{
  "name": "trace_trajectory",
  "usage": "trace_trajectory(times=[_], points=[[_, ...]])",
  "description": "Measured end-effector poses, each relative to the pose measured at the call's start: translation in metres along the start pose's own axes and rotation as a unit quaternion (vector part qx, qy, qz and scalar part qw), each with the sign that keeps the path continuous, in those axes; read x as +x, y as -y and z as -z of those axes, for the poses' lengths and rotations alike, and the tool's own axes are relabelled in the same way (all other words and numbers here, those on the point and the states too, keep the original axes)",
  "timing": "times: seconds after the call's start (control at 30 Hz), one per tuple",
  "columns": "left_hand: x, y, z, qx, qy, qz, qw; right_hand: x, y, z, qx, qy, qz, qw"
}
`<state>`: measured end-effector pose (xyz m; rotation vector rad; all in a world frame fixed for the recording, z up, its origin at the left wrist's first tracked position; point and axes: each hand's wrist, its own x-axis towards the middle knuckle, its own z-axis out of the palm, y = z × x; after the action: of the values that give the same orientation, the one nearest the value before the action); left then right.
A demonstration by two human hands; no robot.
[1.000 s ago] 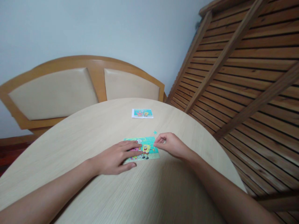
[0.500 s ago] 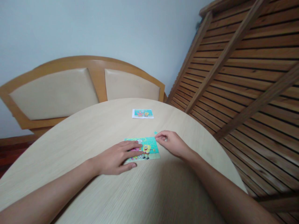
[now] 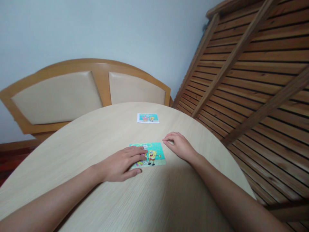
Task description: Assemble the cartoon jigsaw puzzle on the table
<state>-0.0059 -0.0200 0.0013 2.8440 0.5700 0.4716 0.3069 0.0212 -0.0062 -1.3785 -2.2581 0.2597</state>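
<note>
A small teal cartoon jigsaw puzzle [image 3: 154, 152] lies flat on the round light-wood table [image 3: 149, 199]. My left hand [image 3: 120, 164] rests flat on the puzzle's left half, fingers stretched out and holding it down. My right hand [image 3: 178, 145] sits on the table just past the puzzle's upper right corner. Its fingers are curled down and pressed together, with the fingertips on the tabletop. Whatever lies under them is hidden.
A small printed picture of the same cartoon [image 3: 148, 118] lies farther back on the table. Behind the table stands a wooden bench back with beige pads [image 3: 72, 93]. A slatted wooden frame [image 3: 253, 71] leans along the right side.
My right hand moved up and to the right, off the puzzle's edge, onto the spot where a small loose teal piece lay; that piece no longer shows. My left hand stayed put.
</note>
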Motion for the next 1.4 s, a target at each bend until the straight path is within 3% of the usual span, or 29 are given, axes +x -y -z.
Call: trace_trajectory(times=[0.17,0.53,0.63,0.77,0.93,1.03,1.2,1.4], points=[[0.002,-0.003,0.003,0.016,0.008,-0.003,1.0,-0.001,-0.005,0.005,0.045,0.008,-0.02,0.999],[0.004,-0.004,0.002,0.001,0.002,0.0,1.0,-0.001,-0.018,0.0,0.04,-0.01,-0.068,0.997],[0.004,0.002,0.0,-0.02,-0.046,0.06,0.997,-0.001,-0.014,0.002,0.06,-0.007,-0.078,0.995],[0.003,0.012,-0.003,-0.041,-0.148,0.196,0.969,-0.002,-0.007,0.005,0.097,0.008,-0.094,0.991],[0.003,0.02,-0.006,-0.061,-0.182,0.271,0.943,-0.003,0.007,0.005,0.184,0.0,-0.076,0.98],[0.005,0.017,-0.006,-0.067,-0.187,0.263,0.944,-0.004,0.028,0.002,0.215,-0.007,-0.067,0.974],[0.011,0.002,-0.004,-0.078,-0.182,0.196,0.96,-0.009,0.069,-0.009,0.166,0.038,-0.019,0.985],[0.015,-0.008,-0.004,-0.082,-0.124,0.124,0.981,-0.011,0.084,-0.02,0.108,0.039,0.058,0.992]])
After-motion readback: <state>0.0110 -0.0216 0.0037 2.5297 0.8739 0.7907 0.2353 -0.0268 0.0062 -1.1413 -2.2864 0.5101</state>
